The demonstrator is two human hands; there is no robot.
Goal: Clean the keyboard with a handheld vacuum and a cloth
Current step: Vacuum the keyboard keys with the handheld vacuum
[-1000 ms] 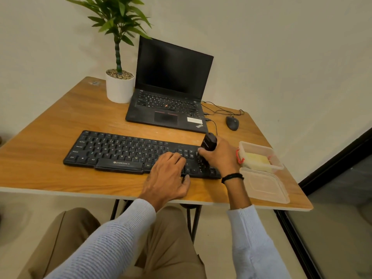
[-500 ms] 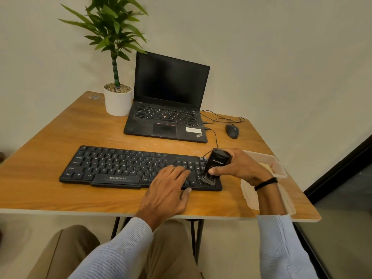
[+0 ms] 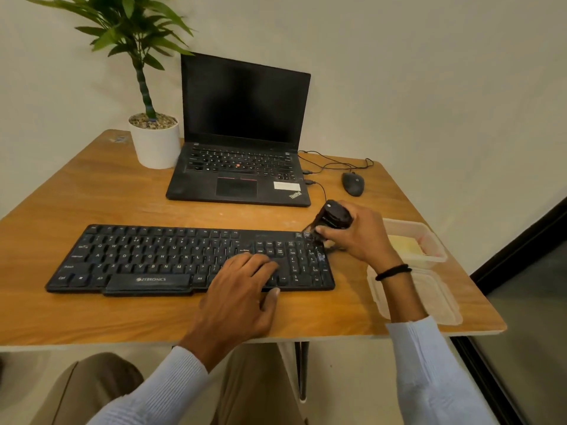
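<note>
The black keyboard is lying flat on the wooden table, its long edge running along the near side. At the keyboard's far right corner, the small black handheld vacuum is standing tilted, its lower end sitting on or just above the corner keys; motion blur is hiding the exact contact. The right hand is grasping the vacuum, fingers and thumb curling round its body, a dark band circling the wrist. The left hand is resting on the keyboard's right-centre keys with fingers stretched out flat and relaxed, gripping nothing, the thumb hanging over the keyboard's near edge.

Just right of the keyboard, a clear plastic container is sitting with a pale yellow item lying inside; whether this is the cloth I cannot tell. The container's lid is lying nearer the person, also right of the keyboard.

Behind the keyboard, an open laptop is showing a dark screen. Beyond the keyboard's right end, a black mouse is sitting with its cable trailing toward the laptop. Behind the keyboard's left half, a green plant is growing in a white pot just beside the laptop.
</note>
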